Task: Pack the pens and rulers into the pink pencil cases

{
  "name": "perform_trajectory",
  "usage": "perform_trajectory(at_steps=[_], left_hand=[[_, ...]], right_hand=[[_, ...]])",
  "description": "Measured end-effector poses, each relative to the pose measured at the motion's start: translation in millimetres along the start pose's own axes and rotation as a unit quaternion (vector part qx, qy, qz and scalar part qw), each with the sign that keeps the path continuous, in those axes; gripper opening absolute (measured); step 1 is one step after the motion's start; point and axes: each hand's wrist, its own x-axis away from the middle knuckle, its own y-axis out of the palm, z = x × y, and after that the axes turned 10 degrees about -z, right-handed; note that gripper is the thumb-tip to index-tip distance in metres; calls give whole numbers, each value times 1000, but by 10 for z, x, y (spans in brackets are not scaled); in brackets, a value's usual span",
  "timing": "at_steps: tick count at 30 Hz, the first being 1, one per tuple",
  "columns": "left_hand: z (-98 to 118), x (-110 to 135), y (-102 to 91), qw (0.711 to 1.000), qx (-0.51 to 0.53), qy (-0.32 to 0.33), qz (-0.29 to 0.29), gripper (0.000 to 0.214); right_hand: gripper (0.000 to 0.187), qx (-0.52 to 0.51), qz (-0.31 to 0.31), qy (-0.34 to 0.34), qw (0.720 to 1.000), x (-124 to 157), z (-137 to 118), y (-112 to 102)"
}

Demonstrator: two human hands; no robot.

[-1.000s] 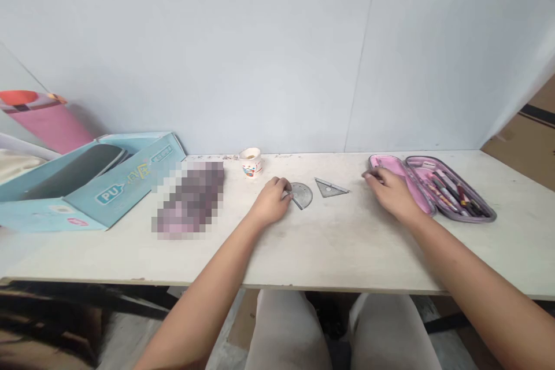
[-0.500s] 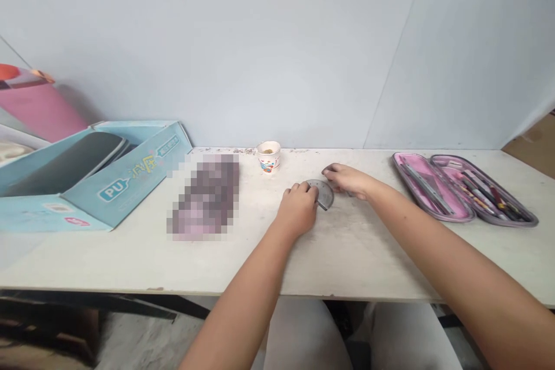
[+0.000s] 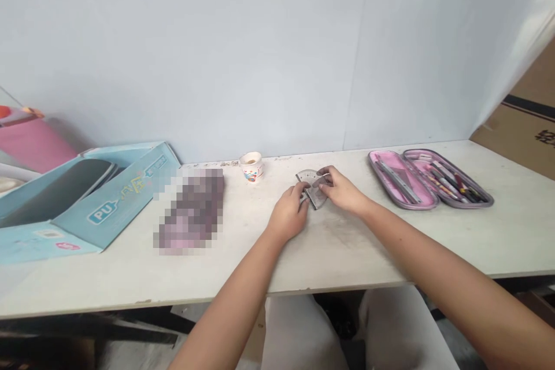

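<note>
A clear half-round protractor [image 3: 318, 200] is between my two hands, low over the white table, with its straight edge facing left and toward me. My left hand [image 3: 287, 212] pinches it at the straight edge, fingers bent. From the right, my right hand [image 3: 341, 191] grips its curved side between thumb and fingers. My fingers cover the middle of the protractor. Grey smudges mark the table around my hands.
An open pink pencil case [image 3: 427, 199] with pens and rulers lies to the right. A paper cup [image 3: 251, 169] stands near the wall. Leftward are a pixelated case-like object [image 3: 191, 211] and a light-blue box [image 3: 117, 202]. A cardboard box [image 3: 520, 110] is at far right.
My right hand has come onto the protractor's curved side from just beside it. The protractor has turned a little in my left hand. The view has swung slightly right.
</note>
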Motion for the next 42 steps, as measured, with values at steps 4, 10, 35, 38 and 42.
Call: perform_trajectory(at_steps=[4,10,35,38,42], left_hand=[[349,-222,124,999,32,39,14,38],[984,-793,455,995,58,76,-1,43],[1389,-1244,1075,985,-128,50,-107,47],[1240,-1099,891,986,-117,55,-105,49],[833,-866,570,986,-129,22,-100,46]], right_hand=[[30,105,81,-53,990,182,67,-376],[36,151,225,-72,960,406,271,-1051],[31,381,238,43,893,620,790,-1501],[30,383,240,50,891,654,816,-1528],[27,337,276,4,900,702,743,-1550]])
